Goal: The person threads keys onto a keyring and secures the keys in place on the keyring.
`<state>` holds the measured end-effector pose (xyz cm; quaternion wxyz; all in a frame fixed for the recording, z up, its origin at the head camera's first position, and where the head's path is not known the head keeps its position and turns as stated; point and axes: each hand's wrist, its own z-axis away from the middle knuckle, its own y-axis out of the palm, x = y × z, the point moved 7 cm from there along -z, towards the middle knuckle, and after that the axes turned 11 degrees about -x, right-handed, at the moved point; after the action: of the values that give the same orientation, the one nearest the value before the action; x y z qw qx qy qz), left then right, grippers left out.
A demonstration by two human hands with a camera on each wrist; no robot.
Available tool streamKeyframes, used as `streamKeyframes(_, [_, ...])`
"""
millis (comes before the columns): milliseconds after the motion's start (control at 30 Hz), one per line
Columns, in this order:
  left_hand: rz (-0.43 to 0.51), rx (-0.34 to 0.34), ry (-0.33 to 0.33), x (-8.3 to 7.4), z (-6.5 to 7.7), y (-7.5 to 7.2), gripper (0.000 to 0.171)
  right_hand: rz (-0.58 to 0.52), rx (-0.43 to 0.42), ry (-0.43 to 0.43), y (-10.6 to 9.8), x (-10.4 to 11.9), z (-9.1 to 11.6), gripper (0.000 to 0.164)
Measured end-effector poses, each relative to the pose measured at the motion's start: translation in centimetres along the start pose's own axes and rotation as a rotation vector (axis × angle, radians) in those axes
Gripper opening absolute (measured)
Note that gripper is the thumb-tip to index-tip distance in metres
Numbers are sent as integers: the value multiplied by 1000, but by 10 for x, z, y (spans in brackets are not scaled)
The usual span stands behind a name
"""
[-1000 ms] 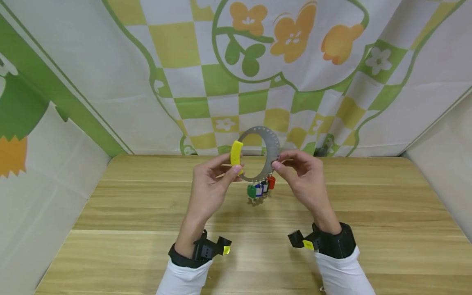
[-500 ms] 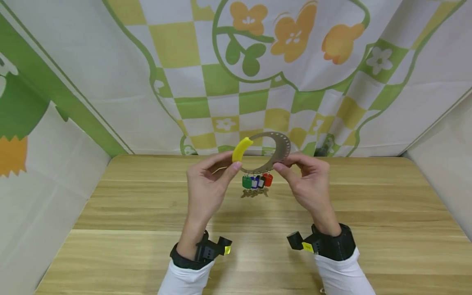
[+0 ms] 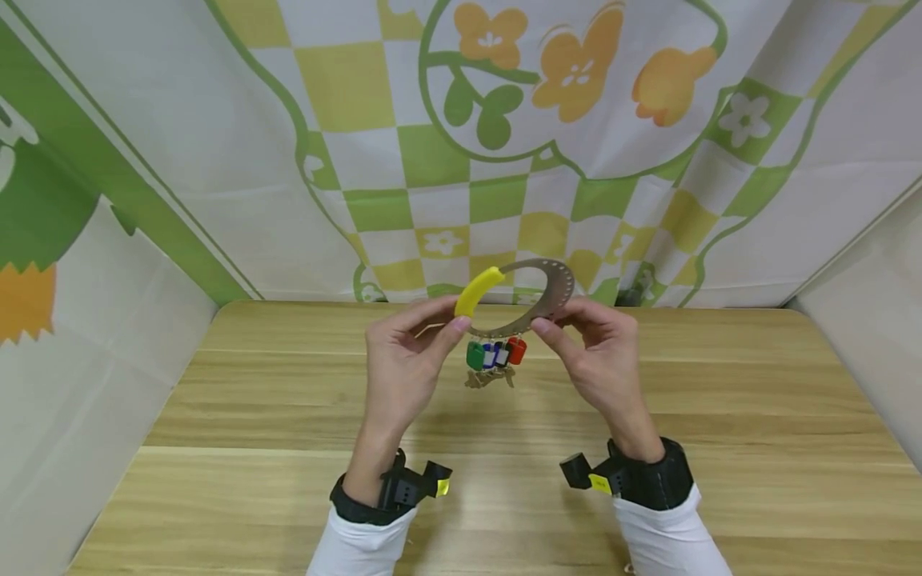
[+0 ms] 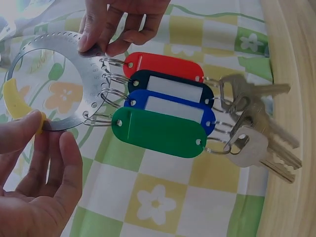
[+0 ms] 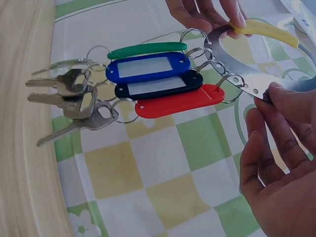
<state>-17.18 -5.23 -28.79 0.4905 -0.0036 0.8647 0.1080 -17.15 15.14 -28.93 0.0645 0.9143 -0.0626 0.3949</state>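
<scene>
A flat metal key ring (image 3: 559,290) with holes along its wide edge is held up over the table. My left hand (image 3: 403,360) pinches it at the lower end of its yellow grip sleeve (image 3: 477,293). With thumb and fingers, my right hand (image 3: 603,352) pinches the wide metal side opposite. Between the hands hang a green key tag (image 4: 159,132), a blue key tag (image 5: 112,73), a black key tag (image 5: 195,80) and a red key tag (image 4: 165,66), each on small split rings. Metal keys (image 4: 249,145) dangle below the tags, overlapping one another.
Under the hands lies a wood-grain table (image 3: 288,480). A white, green and yellow patterned cloth (image 3: 432,160) hangs behind its back edge. Each wrist wears a black strap with a camera, the left camera (image 3: 435,480) and right camera (image 3: 576,470) facing inward.
The key ring has tilted back and looks flatter, its yellow sleeve leaning to the right. The tags and keys have swung somewhat left. Both hands keep their grip, nearly in place.
</scene>
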Motion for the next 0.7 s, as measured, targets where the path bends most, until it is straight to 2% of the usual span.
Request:
streamKeyframes(400, [3,-6,-3,0,0,1,27,-9,-8,-11,-1,-1,-1,17])
streamKeyframes(700, [-11,1,-33,5,1,1,28,24,-12,24,-4,-7,-1,18])
